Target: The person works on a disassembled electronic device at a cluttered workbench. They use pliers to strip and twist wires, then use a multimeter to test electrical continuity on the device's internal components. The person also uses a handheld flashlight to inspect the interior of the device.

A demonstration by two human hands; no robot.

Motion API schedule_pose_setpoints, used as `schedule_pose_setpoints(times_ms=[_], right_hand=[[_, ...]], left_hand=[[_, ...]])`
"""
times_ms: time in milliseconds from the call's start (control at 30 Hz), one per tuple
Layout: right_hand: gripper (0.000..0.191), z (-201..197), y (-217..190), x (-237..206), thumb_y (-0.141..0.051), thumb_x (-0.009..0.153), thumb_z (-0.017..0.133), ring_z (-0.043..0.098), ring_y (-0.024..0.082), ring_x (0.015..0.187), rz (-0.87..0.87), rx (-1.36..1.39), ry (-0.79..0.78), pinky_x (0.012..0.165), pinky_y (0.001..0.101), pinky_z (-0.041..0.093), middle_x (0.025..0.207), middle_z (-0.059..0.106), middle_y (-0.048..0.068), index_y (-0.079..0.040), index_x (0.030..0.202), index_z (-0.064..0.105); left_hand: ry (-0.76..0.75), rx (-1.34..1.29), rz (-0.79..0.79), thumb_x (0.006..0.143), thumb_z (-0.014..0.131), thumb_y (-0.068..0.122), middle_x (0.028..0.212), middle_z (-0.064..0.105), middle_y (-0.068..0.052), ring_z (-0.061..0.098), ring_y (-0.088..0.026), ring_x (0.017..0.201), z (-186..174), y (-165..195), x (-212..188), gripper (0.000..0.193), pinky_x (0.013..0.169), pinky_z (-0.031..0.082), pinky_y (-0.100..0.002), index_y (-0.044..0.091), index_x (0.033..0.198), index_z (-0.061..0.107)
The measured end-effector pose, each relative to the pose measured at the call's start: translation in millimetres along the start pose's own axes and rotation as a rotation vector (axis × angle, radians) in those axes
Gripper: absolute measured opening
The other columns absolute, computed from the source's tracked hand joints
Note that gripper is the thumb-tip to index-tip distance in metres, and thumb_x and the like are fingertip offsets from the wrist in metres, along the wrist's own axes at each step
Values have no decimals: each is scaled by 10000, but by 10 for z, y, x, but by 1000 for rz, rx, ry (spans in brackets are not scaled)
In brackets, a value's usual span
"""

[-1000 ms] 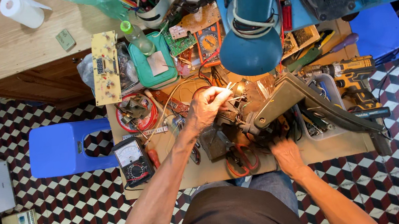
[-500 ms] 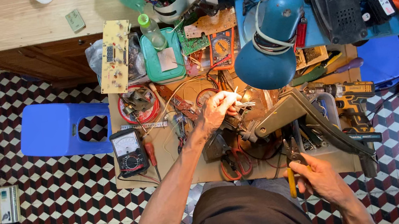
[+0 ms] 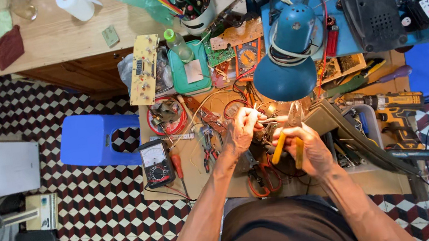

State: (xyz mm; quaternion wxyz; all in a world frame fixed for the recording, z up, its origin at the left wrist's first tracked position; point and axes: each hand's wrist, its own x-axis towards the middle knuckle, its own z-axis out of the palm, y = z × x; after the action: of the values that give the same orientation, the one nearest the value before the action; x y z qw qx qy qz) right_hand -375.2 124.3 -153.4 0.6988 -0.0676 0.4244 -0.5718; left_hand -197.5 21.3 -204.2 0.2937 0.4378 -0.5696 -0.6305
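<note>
While left hand point(image 3: 241, 128) pinches a wire, right hand point(image 3: 303, 145) grips yellow-handled pliers point(image 3: 287, 136).

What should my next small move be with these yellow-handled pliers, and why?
Probably ease the tips of the yellow-handled pliers a touch further left and close them on the small part pinched in your left hand. The right hand holds the pliers with their tips pointing at that pinch, right under the blue desk lamp. What the part is cannot be told under the glare.
</note>
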Motion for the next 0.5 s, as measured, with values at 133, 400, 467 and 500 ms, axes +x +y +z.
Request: schedule_pose_setpoints(times_ms=[133, 400, 467, 500], right_hand=[[313, 38, -70, 79, -170, 957, 665, 660, 212, 838, -72, -8, 145, 780, 372, 571, 896, 643, 80, -56, 1237, 582], [326, 746, 293, -50, -209, 955, 625, 692, 214, 777, -175, -293, 494, 634, 361, 542, 887, 654, 80, -46, 1235, 586], [376, 867, 319, -130, -198, 954, 640, 687, 206, 816, -104, -365, 478, 730, 349, 603, 912, 658, 95, -6, 1275, 599], [402, 921, 311, -177, -193, 947, 648, 694, 199, 839, -78, -426, 506, 731, 337, 577, 946, 673, 102, -9, 1301, 596]], left_hand=[[-60, -39, -12, 1051, 537, 233, 1038, 758, -106, 734, -164, 866, 135, 132, 88, 243, 787, 620, -313, 9, 1105, 616], [-277, 59, -15, 1048, 544, 283, 1022, 773, -64, 706, -133, 875, -503, 361, 6, 309, 819, 577, -284, 29, 1133, 699], [-319, 39, -74, 1036, 561, 282, 1024, 771, -57, 707, -120, 866, -620, 360, 30, 304, 809, 583, -275, 48, 1172, 699], [-329, 3, -69, 1031, 587, 270, 1015, 776, -65, 712, -111, 873, -647, 354, 45, 290, 807, 578, -268, 45, 1175, 700]])
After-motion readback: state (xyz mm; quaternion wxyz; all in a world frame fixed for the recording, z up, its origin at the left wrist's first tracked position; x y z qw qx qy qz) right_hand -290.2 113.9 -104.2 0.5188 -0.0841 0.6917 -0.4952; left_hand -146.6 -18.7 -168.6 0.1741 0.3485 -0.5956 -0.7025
